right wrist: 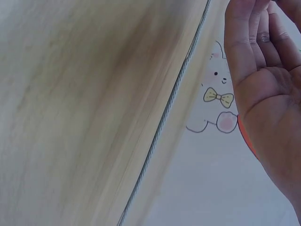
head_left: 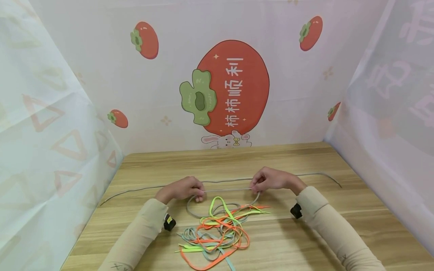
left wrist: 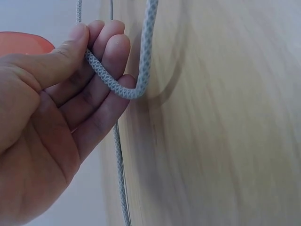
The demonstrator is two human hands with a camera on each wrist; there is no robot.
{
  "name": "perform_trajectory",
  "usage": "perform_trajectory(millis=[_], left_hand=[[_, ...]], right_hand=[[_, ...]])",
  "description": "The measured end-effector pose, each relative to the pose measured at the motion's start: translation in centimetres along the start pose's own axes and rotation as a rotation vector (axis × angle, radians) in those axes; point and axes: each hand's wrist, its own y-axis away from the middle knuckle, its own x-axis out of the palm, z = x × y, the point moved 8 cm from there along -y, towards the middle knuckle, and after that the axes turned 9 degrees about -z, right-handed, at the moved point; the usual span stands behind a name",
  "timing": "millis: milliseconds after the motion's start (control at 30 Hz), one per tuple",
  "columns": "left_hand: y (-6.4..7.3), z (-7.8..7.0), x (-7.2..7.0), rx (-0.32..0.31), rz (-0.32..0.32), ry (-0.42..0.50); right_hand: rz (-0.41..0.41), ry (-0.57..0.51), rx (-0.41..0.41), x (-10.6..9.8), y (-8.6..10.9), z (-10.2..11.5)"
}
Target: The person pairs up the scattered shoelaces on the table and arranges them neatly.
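A round grey shoelace (head_left: 227,190) with a woven pattern spans between the hands above the table. My left hand (head_left: 184,188) pinches it between thumb and fingertips; in the left wrist view the lace (left wrist: 146,52) bends into a curve below the grip. My right hand (head_left: 272,178) pinches the same strand further right, though its fingertips are cut off in the right wrist view. Slack from the lace curves down toward a tangled pile of flat laces: orange (head_left: 222,258), yellow-green (head_left: 213,207) and pale blue-grey (head_left: 190,233).
Behind the hands, a long grey strand (head_left: 135,189) lies across the wooden table (head_left: 305,241); whether it joins the held one I cannot tell. White printed sheets (head_left: 291,113) enclose the back and both sides. Black wrist cameras sit under the sleeves.
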Motion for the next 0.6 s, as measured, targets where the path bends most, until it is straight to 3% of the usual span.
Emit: perform_trajectory(millis=[233, 600], left_hand=[[1.1, 0.9, -0.3, -0.042, 0.001, -0.006], [2.9, 1.0, -1.5, -0.039, 0.002, -0.020]], right_hand=[[-0.024, -0.008, 0.024, -1.4, 1.3, -1.0], [-0.070, 0.006, 0.062, -3.5, 3.0, -1.9]])
